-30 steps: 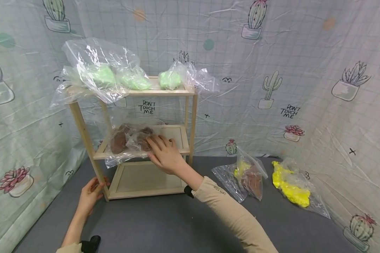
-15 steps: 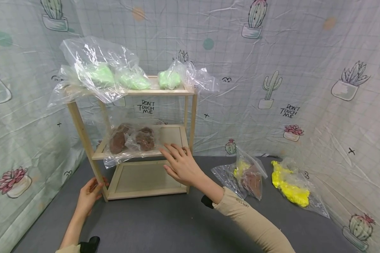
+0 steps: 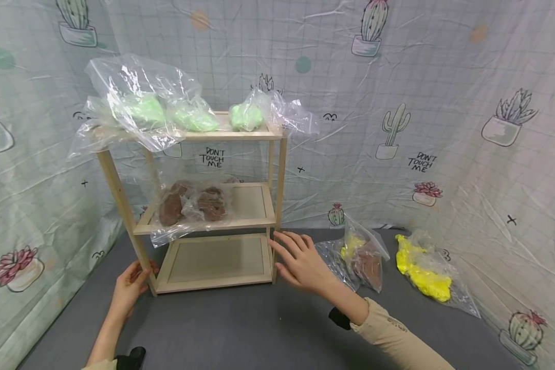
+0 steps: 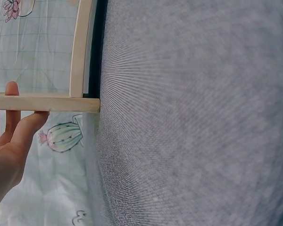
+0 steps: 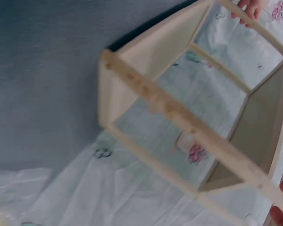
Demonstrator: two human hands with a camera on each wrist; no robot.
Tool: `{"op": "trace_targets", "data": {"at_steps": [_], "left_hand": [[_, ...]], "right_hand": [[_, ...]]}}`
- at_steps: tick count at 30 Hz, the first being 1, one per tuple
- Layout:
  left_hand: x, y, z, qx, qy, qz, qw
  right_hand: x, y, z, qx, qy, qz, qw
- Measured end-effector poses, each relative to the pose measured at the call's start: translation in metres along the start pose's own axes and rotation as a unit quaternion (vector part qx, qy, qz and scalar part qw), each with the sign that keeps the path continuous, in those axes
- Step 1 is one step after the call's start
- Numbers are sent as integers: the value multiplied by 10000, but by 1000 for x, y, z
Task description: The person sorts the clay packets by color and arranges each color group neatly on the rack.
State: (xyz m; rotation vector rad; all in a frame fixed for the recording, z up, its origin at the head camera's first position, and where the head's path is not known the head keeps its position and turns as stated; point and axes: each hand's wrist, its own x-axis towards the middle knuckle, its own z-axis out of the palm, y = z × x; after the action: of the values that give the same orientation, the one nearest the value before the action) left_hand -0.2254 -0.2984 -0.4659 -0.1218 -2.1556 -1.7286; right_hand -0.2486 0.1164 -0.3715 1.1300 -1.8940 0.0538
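A small wooden shelf rack [image 3: 115, 187] with three levels stands on the dark table. My left hand [image 3: 128, 288] holds its front left post low down; in the left wrist view the thumb [image 4: 30, 129] lies on one side of the post and the fingers on the other. Beside the right post, my right hand [image 3: 307, 264] hovers with loosely bent fingers and nothing in them. Its fingertips [image 5: 278, 217] show at the edge of the right wrist view. Clear plastic packing with brown lumps [image 3: 211, 204] lies on the left and middle of the middle shelf.
Clear bags with pale green lumps [image 3: 196, 121] lie on the top shelf, some plastic hanging over its ends. Right of the rack, a bag with yellow and brown contents [image 3: 369, 264] rests on the table, and farther right a bag with bright yellow contents [image 3: 425, 280]. Patterned curtains [image 3: 342, 169] enclose the table.
My right hand has left the brown lumps and moved right and down, past the rack's right post. The left hand stays at its post, and the bags lie as before.
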Motion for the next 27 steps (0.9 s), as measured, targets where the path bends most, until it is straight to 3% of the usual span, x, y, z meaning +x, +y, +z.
{"op": "trace_targets", "data": {"at_steps": [14,27], "left_hand": [[-2,0,0,-275,-38,236,9993],[-3,2,1,-283,-34,132,9995]], "right_hand": [[-90,32,-18,-12,-383,497,9980],[-153,69,-20,-379,-741,985,9917]]}}
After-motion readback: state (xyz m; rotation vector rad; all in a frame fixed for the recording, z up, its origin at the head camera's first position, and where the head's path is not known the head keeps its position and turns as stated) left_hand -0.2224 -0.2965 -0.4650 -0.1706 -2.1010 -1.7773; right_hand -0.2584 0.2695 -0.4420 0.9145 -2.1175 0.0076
